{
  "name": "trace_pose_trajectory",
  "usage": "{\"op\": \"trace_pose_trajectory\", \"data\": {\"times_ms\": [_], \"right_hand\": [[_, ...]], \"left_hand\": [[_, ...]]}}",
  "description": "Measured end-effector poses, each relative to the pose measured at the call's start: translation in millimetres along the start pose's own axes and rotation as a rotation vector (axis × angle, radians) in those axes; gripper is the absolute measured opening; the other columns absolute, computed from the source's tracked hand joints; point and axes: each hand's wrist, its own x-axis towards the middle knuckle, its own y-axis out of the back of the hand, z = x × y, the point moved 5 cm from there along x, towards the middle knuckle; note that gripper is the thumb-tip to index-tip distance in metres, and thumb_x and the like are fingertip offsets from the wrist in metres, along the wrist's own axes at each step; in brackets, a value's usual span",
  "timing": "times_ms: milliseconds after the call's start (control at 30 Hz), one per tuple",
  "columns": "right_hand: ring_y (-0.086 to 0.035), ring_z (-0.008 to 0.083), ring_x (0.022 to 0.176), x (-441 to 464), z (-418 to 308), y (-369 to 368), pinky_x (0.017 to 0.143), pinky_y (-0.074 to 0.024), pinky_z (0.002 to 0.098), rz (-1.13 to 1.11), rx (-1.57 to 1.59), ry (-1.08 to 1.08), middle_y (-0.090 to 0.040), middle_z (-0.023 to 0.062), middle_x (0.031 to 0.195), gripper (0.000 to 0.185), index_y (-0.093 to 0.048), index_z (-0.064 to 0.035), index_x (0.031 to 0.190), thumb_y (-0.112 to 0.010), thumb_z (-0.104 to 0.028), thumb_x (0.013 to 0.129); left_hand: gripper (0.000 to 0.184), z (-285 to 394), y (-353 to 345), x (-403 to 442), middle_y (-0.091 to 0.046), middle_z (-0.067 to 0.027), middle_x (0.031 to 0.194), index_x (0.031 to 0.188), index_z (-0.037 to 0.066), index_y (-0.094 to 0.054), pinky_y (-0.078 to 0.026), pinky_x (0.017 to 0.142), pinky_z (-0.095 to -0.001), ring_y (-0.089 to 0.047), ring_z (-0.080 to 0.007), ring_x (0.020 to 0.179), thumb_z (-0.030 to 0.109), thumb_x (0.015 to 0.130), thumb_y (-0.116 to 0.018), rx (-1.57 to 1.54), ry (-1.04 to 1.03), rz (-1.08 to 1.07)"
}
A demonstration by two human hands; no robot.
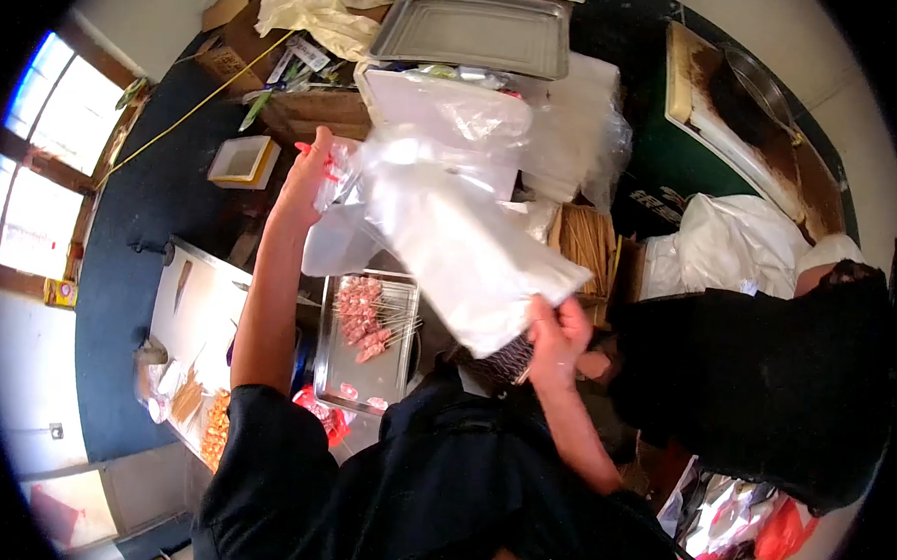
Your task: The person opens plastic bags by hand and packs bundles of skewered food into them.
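Note:
A white, partly see-through plastic bag [460, 245] stretches slantwise in front of me. My right hand [558, 340] pinches its lower right corner between thumb and fingers. Up and to the left, my left hand [313, 174] is closed on crumpled clear plastic [341, 175] with red marks. Whether that plastic joins the white bag cannot be made out; the upper part is blurred. Below the bag, raw meat skewers [360, 311] lie in a metal tray [349, 381], along with a few loose meat pieces.
An upturned-looking metal tray [469, 31] sits at the back above stacked plastic bags [575, 135]. Bamboo sticks [583, 248] fill a box at the right. On the left are a white board [202, 299] and a small white container [243, 161]. A person in black [754, 383] is close at right.

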Motion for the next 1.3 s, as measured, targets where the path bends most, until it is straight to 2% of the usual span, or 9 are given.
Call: {"op": "trace_pose_trajectory", "data": {"times_ms": [67,100,200,300,467,567,633,1033,1300], "right_hand": [[-0.037,0.0019,0.051,9.4,1.8,25.5,0.045,-0.0278,0.0183,0.124,0.056,0.003,-0.057,-0.0042,0.072,0.011,-0.063,-0.0025,0.098,-0.059,-0.006,0.088],[-0.037,0.0019,0.051,15.3,-4.8,43.4,0.045,-0.0271,0.0181,0.133,-0.462,0.381,-0.057,-0.0044,0.072,0.01,-0.063,-0.0029,0.097,-0.059,-0.006,0.088],[-0.036,0.0012,0.051,15.8,-12.0,62.4,0.045,-0.0276,0.0171,0.171,0.07,0.022,-0.057,-0.0039,0.072,0.008,-0.062,-0.0027,0.095,-0.06,-0.005,0.088],[-0.038,0.001,0.053,11.1,-13.4,73.1,0.047,-0.0294,0.0169,0.211,0.017,-0.007,-0.057,-0.0032,0.074,0.007,-0.061,-0.0022,0.095,-0.06,-0.004,0.088],[-0.036,0.0013,0.055,-2.5,9.7,84.8,0.049,-0.0269,0.0181,0.185,-0.094,-0.019,-0.054,-0.0037,0.073,0.004,-0.061,-0.0034,0.091,-0.06,-0.003,0.087],[-0.034,0.001,0.052,-11.4,23.2,88.7,0.046,-0.0244,0.019,0.201,-0.078,-0.118,-0.053,-0.0049,0.071,0.003,-0.059,-0.0063,0.084,-0.06,-0.005,0.087],[-0.033,0.0012,0.052,-16.0,21.9,86.1,0.046,-0.0234,0.019,0.142,-0.109,-0.125,-0.052,-0.0054,0.069,0.006,-0.058,-0.0073,0.082,-0.06,-0.007,0.087],[-0.033,0.0015,0.05,-6.5,12.0,24.4,0.045,-0.0257,0.0178,-0.121,-0.198,-0.109,-0.053,-0.0053,0.07,0.007,-0.059,-0.0041,0.093,-0.06,-0.01,0.088],[-0.031,0.0021,0.051,-43.3,-15.8,-33.7,0.046,-0.0264,0.018,-0.345,-0.209,-0.076,-0.054,-0.004,0.074,0.013,-0.058,-0.0022,0.1,-0.06,-0.008,0.089]], "left_hand": [[0.038,11.5,11.2,0.2,-0.065,-0.0037,0.078,0.091,0.006,-0.064,-0.052,0.06,-0.0299,-0.063,-0.0153,0.068,0.044,0.091,-0.057,-0.073,-0.007,0.009],[0.038,15.6,18.3,0.5,-0.065,-0.0037,0.078,0.091,0.006,-0.064,-0.052,0.06,-0.0299,-0.063,-0.0153,0.068,0.044,0.091,-0.057,-0.071,-0.014,0.02],[0.025,27.9,33.4,-2.8,-0.065,-0.0026,0.08,0.09,0.009,-0.063,-0.051,0.061,-0.0289,-0.062,-0.0144,0.069,0.034,0.089,-0.064,-0.066,-0.103,0.015],[0.011,41.1,47.8,-8.6,-0.063,-0.0004,0.082,0.091,0.01,-0.062,-0.048,0.059,-0.0255,-0.06,-0.0122,0.071,0.017,0.084,-0.067,-0.139,-0.179,0.11],[0.015,37.7,71.3,-13.3,-0.058,0.0037,0.079,0.091,0.014,-0.062,-0.044,0.057,-0.0242,-0.056,-0.0086,0.068,0.022,0.081,-0.069,-0.103,-0.193,0.206],[0.014,42.2,47.1,-50.1,-0.055,0.006,0.085,0.091,0.014,-0.062,-0.038,0.075,-0.025,-0.05,-0.0068,0.082,0.023,0.081,-0.068,0.028,-0.234,0.316],[0.011,32.7,48.7,-52.5,-0.054,0.0064,0.081,0.087,0.013,-0.061,-0.037,0.071,-0.0221,-0.049,-0.0056,0.077,0.021,0.082,-0.067,-0.024,-0.277,0.131],[0.019,-0.2,91.3,-205.6,-0.055,0.0017,0.076,0.088,0.007,-0.059,-0.044,0.056,-0.0228,-0.053,-0.0077,0.065,0.018,0.08,-0.072,-0.4,-0.249,0.29],[0.02,-29.4,81.7,-355.3,-0.053,0.004,0.08,0.097,0.006,-0.057,-0.043,0.061,-0.0206,-0.051,-0.0052,0.068,0.013,0.081,-0.066,-0.46,-0.289,0.712]]}}
